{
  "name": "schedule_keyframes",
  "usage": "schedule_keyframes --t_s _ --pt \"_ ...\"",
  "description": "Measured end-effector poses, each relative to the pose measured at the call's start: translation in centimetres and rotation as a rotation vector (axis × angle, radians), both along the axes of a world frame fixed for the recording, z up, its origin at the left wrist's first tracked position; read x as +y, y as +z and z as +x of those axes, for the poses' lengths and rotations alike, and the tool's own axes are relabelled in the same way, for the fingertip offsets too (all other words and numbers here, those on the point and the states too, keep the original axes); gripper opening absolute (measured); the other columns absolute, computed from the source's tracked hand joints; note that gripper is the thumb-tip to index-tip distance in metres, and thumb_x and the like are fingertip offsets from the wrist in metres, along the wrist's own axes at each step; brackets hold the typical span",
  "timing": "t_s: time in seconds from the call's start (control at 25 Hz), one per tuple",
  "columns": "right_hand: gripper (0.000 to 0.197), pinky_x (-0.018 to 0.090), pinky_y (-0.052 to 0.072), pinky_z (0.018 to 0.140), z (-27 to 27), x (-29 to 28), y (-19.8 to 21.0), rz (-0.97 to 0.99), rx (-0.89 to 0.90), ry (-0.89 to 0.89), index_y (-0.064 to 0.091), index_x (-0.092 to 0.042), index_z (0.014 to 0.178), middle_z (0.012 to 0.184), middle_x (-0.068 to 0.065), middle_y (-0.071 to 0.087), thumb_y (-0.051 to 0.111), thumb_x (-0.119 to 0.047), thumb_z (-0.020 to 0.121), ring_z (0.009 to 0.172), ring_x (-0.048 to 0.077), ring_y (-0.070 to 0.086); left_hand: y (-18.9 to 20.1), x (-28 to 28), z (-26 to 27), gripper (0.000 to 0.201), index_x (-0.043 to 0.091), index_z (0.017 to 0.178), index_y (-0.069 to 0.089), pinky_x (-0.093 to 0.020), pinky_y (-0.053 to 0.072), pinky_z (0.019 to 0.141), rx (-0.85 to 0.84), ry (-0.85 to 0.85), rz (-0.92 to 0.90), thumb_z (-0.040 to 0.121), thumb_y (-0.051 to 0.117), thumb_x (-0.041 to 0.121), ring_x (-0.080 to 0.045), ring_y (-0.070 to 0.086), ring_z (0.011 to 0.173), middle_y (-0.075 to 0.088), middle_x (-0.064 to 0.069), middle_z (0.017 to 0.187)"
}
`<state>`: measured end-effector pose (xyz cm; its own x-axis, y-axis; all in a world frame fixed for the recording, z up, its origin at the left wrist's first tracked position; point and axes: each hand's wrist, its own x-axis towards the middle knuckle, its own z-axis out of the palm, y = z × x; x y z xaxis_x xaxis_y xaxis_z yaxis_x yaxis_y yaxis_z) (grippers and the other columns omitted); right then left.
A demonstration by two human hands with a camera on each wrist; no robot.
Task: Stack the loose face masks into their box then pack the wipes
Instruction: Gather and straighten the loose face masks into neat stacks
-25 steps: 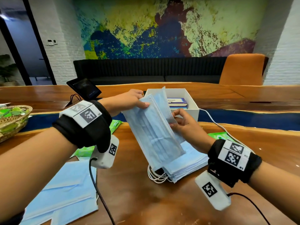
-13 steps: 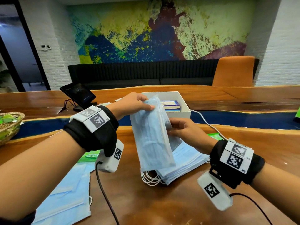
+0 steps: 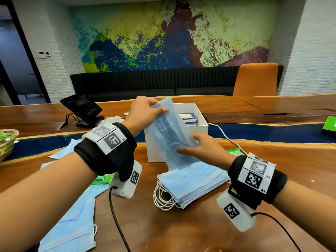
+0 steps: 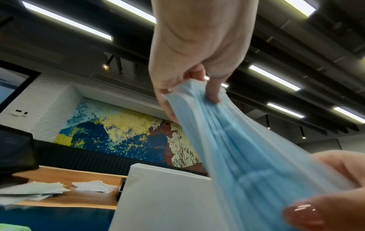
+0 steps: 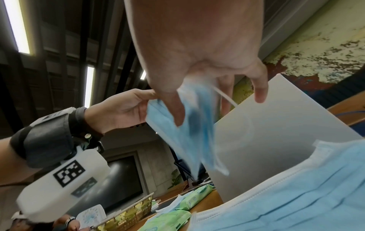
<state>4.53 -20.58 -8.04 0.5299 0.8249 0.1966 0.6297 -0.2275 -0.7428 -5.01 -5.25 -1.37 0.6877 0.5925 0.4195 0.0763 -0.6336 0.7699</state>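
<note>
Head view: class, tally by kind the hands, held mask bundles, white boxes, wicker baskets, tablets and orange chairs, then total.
Hands: 2, left hand and right hand
Mask bundle: 1
White box: 1
Wicker basket: 1
Tablet: 1
Orange chair: 1
Total: 7

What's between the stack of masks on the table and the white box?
In the head view, the bundle of masks held by both hands slants between the stack and the white box.

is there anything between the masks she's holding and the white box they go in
Nothing visible blocks the way. Both the left hand and right hand hold the bundle of masks right at the near side of the open white box. Inside, a blue carton takes up part of the far end.
</note>
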Motion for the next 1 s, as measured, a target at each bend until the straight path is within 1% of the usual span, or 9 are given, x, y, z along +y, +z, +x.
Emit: schedule_keyframes --t_s 0.12,0.2,0.32,0.4,0.52,0.6,0.64,0.76,1.0 --pt "0.031 0.015 0.051 0.069 0.6 0.4 -0.2 0.103 0.073 -0.020 0.063 -0.007 0.114 0.103 0.005 0.065 0.066 -0.020 0.085 0.086 0.011 0.059 0.3 0.4 0.1 0.011 0.012 0.079 0.060 -0.043 0.052 0.079 -0.160 0.103 0.033 0.087 0.064 0.019 -0.022 0.059 0.079 0.061 -0.007 0.081" --pt "0.030 0.027 0.055 0.080 1.3 0.6 -0.2 0.161 0.077 -0.049 0.064 -0.008 0.113 0.108 0.007 0.066 0.066 -0.020 0.085 0.095 0.015 0.060 0.4 0.5 0.0 0.007 0.015 0.093 0.057 -0.044 0.052 0.081 -0.158 0.123 0.106 0.088 0.061 0.017 -0.024 0.058 0.083 0.058 -0.004 0.086" --pt "0.030 0.041 0.052 0.092 2.2 0.6 -0.2 0.093 -0.056 -0.060 0.065 -0.013 0.113 0.109 0.000 0.066 0.065 -0.028 0.086 0.102 0.018 0.060 -0.1 0.1 -0.7 0.060 0.031 0.137 0.034 -0.040 0.048 0.064 0.018 0.135 0.282 0.085 0.056 0.011 -0.027 0.057 0.073 0.053 -0.005 0.079" --pt "0.031 0.043 0.051 0.093 2.5 0.6 -0.4 0.022 -0.172 -0.089 0.064 -0.018 0.115 0.115 -0.002 0.065 0.062 -0.033 0.088 0.106 0.019 0.059 -0.6 -0.3 -0.9 0.085 0.040 0.146 0.010 -0.036 0.045 0.061 0.214 0.160 0.405 0.081 0.057 0.013 -0.025 0.054 0.070 0.047 -0.006 0.087" --pt "0.024 0.043 0.051 0.093 2.8 0.8 -0.6 -0.013 -0.250 -0.108 0.067 -0.017 0.107 0.114 0.000 0.066 0.060 -0.032 0.089 0.108 0.020 0.058 -1.5 -0.9 -0.8 0.081 0.039 0.145 0.015 -0.050 0.031 0.107 0.510 0.215 0.708 0.081 0.064 0.029 -0.026 0.035 0.125 0.026 -0.007 0.128" --pt "0.020 0.042 0.051 0.093 2.5 0.9 -0.5 0.006 -0.248 -0.080 0.068 -0.016 0.101 0.111 0.002 0.066 0.062 -0.030 0.088 0.108 0.020 0.057 -2.1 -1.0 -0.6 0.062 0.037 0.140 0.032 -0.053 0.005 0.117 0.589 0.112 0.865 0.085 0.060 0.042 -0.020 0.023 0.138 0.021 -0.002 0.142" --pt "0.019 0.042 0.050 0.093 2.3 1.0 -0.4 0.029 -0.244 -0.065 0.068 -0.016 0.100 0.111 0.002 0.066 0.063 -0.030 0.088 0.108 0.019 0.056 -2.3 -1.0 -0.5 0.052 0.036 0.135 0.040 -0.049 0.007 0.118 0.591 0.053 0.903 0.086 0.057 0.045 -0.018 0.028 0.136 0.025 0.001 0.143" --pt "0.024 0.039 0.050 0.095 1.9 1.4 0.0 0.103 -0.242 -0.051 0.068 -0.015 0.107 0.113 0.003 0.066 0.062 -0.028 0.088 0.109 0.016 0.055 -2.8 -1.0 -0.2 0.036 0.030 0.125 0.053 -0.032 0.042 0.091 0.574 -0.017 0.829 0.091 0.056 0.037 -0.020 0.046 0.121 0.040 0.003 0.138" --pt "0.032 0.041 0.055 0.082 2.4 0.8 0.9 0.110 -0.374 -0.193 0.065 -0.018 0.113 0.117 0.001 0.066 0.062 -0.037 0.087 0.103 0.019 0.059 -2.6 0.4 -0.8 0.025 0.023 0.113 0.062 -0.027 0.043 0.068 0.496 0.118 0.756 0.095 0.048 0.032 -0.021 0.057 0.098 0.065 -0.002 0.113"
